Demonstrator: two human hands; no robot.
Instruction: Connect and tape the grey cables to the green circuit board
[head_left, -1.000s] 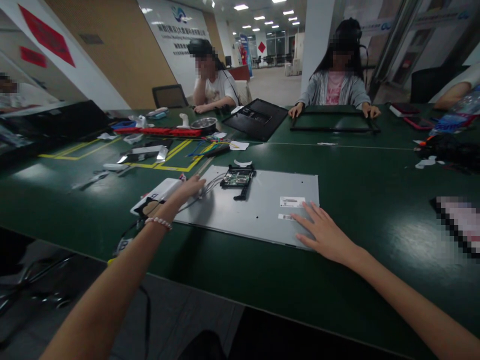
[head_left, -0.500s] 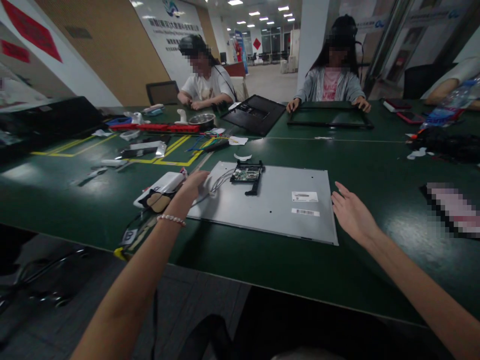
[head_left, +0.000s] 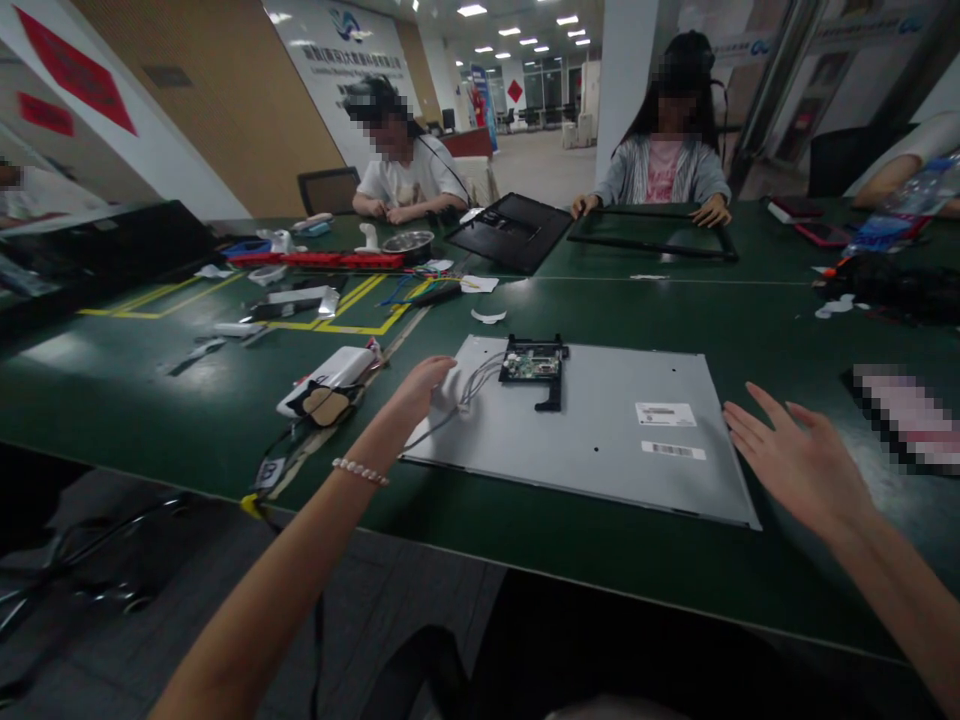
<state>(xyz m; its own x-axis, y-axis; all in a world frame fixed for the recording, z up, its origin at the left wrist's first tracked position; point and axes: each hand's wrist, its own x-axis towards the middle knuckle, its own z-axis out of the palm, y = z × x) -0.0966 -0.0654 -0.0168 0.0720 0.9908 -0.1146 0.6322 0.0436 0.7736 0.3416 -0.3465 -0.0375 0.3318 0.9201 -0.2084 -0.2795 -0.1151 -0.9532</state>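
Note:
A silver display panel (head_left: 517, 440) lies flat on the green table, its metal back up. A small circuit board (head_left: 531, 364) in a black bracket (head_left: 551, 398) sits near its far edge, with grey cables (head_left: 472, 385) running off to the left. Two white labels (head_left: 665, 414) are stuck on the right part. My left hand (head_left: 424, 390) is at the panel's left edge, fingers stretched out; its fingertips are partly hidden, so contact is unclear. Beside the right edge is my right hand (head_left: 799, 455), fingers spread and fingertips close to the edge.
Left of the panel lies a white battery-like pack (head_left: 330, 385) with a black cable. Across the table, a co-worker's hands hold a black frame (head_left: 652, 245) near a black back cover (head_left: 510, 232). A pixelated phone-shaped object (head_left: 907, 420) and a water bottle (head_left: 900, 210) are at right.
The panel with its board and cables has shifted right and toward me. Both my hands have moved right with it. The co-worker's black frame has shifted slightly.

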